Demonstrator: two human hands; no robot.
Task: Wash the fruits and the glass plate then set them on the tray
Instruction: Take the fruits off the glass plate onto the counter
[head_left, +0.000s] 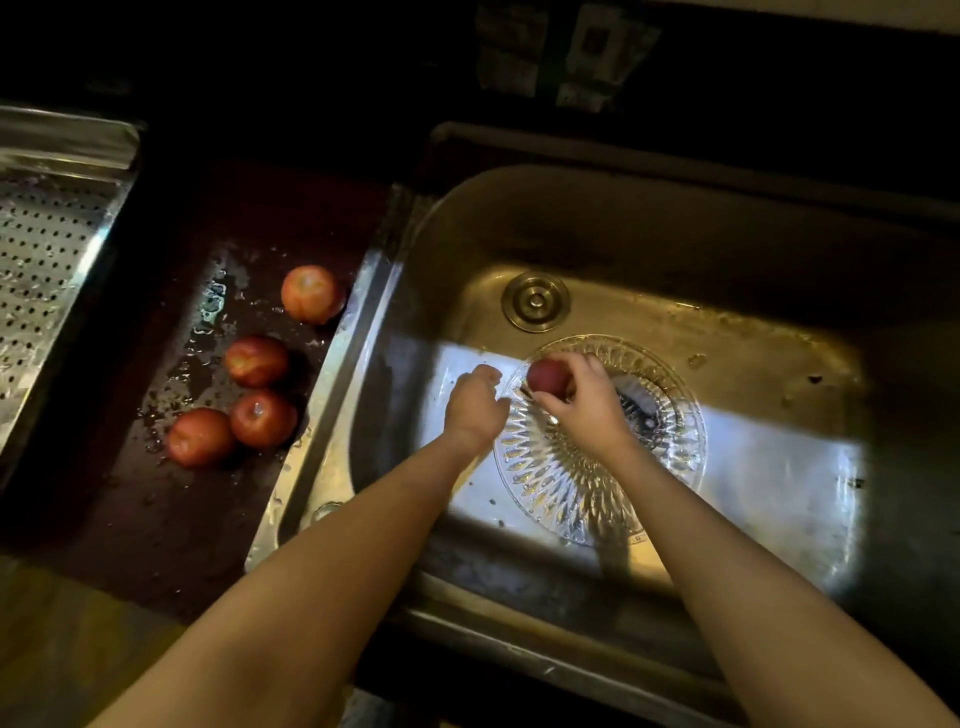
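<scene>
A cut-glass plate (561, 467) lies flat on the bottom of the steel sink (753, 364). Over its far rim my right hand (587, 400) is closed on a red fruit (546, 376). Just left of that fruit my left hand (475, 402) hovers with fingers curled and nothing visible in it. Several wet red-orange fruits rest on the dark counter left of the sink: one at the back (311, 293), one in the middle (257, 360), and a touching pair in front (264, 418) (200, 436).
A perforated steel tray (47, 249) stands at the far left of the counter. The sink's drain (535, 301) sits beyond the plate. Water droplets cover the counter around the fruits. The back wall and surroundings are dark.
</scene>
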